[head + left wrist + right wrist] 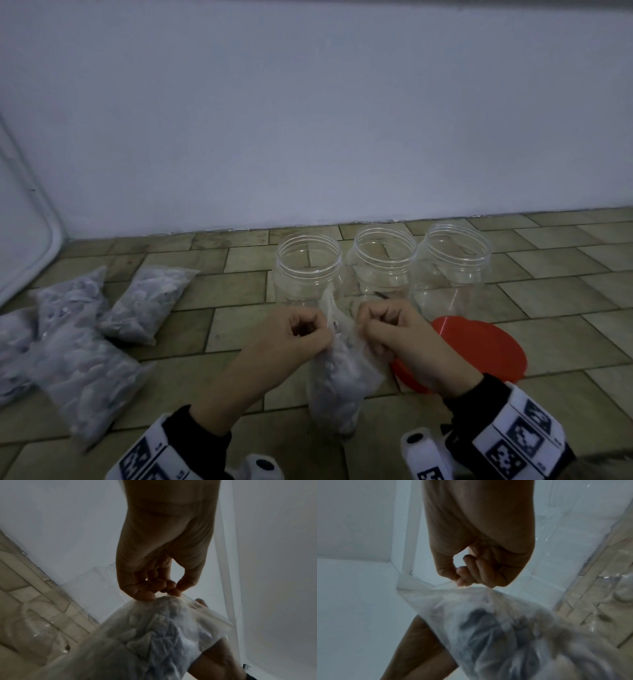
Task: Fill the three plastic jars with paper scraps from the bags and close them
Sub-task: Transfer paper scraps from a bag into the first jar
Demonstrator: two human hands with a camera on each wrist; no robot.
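Note:
Three clear plastic jars stand open in a row on the tiled floor: left jar (309,267), middle jar (383,262), right jar (454,269). In front of them I hold up a clear bag of paper scraps (339,380). My left hand (301,329) pinches the bag's top on one side and my right hand (380,325) pinches the other side. In the left wrist view the left hand (169,592) pinches the bag (154,635) at its top edge. The right wrist view shows the right hand (462,582) gripping the bag (496,628) the same way.
Red lids (479,353) lie on the floor under my right wrist, near the right jar. Several more bags of scraps (89,342) lie in a heap at the left. A white wall (308,120) rises behind the jars, and a white panel (20,222) leans at far left.

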